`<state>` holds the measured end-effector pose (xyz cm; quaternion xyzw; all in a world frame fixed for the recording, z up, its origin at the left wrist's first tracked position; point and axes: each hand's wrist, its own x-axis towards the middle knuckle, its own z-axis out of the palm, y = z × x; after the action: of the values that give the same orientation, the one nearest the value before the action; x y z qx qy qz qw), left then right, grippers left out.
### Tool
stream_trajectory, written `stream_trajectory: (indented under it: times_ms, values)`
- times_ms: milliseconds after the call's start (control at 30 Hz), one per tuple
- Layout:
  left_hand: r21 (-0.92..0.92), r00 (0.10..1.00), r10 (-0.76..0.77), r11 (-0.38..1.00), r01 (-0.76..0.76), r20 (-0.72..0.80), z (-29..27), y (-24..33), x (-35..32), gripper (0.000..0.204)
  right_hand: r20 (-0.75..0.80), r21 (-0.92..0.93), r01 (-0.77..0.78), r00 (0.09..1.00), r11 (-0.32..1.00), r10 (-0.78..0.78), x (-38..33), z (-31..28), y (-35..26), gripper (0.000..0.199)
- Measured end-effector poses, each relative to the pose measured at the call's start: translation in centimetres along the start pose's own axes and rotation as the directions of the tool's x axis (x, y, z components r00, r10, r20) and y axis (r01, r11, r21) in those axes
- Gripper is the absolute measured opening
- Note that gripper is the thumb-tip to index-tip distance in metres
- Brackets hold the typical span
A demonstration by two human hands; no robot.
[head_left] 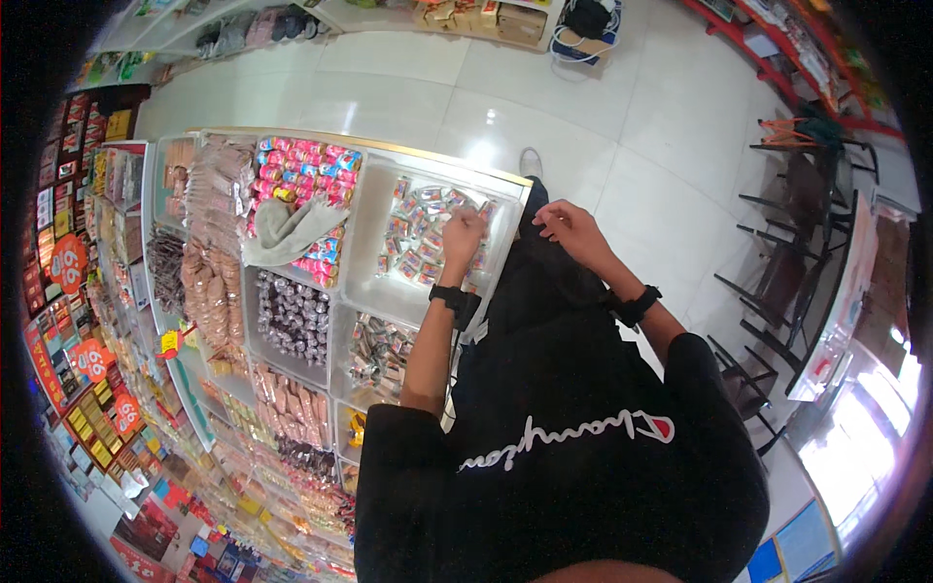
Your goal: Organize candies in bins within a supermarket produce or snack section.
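My left hand [465,233] is down in a white compartment [364,257] of a display counter, over small wrapped pieces [418,219] that look like sweets. Its fingers are curled in; whatever they may hold is hidden. My right hand [570,231] hovers beyond the counter's right edge, above my dark trousers. Its fingers are loosely bent and apart, with nothing visible in them. Both wrists wear black bands.
Left of that compartment lie pink-wrapped packs [309,160] with a grey cloth [296,231] on top. Purple-wrapped sweets [292,316] and more wrapped pieces [379,350] fill nearer compartments. Dark chairs [787,253] stand by a table at right. Stocked shelves line the left.
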<state>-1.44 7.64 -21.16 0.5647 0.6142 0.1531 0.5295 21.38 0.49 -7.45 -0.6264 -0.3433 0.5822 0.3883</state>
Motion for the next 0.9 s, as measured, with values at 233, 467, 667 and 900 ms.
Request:
stream_trajectory:
  times_ms: [233,467,667,900]
  values:
    - [0.231,0.968,-0.19,0.961,0.15,0.162,0.6,3.9,-1.1,0.038,-0.015,-0.055,-0.104,0.995,0.993,0.103,0.1,0.0,1.8,0.022]
    - [0.649,0.998,-0.04,0.761,-0.003,0.052,1.7,4.9,-0.9,0.042,0.07,-0.063,-0.062,0.995,0.996,0.066,0.5,1.5,1.6,0.019]
    - [0.471,0.999,0.034,0.881,-0.05,0.041,0.6,5.4,-1.9,0.033,0.049,-0.157,-0.045,0.997,0.987,0.053,0.0,1.6,0.7,0.018]
    - [0.363,0.964,0.266,0.898,-0.248,-0.001,-1.7,6.6,-1.7,0.022,0.025,-0.201,0.029,0.999,0.979,-0.024,-0.8,1.3,1.3,0.015]
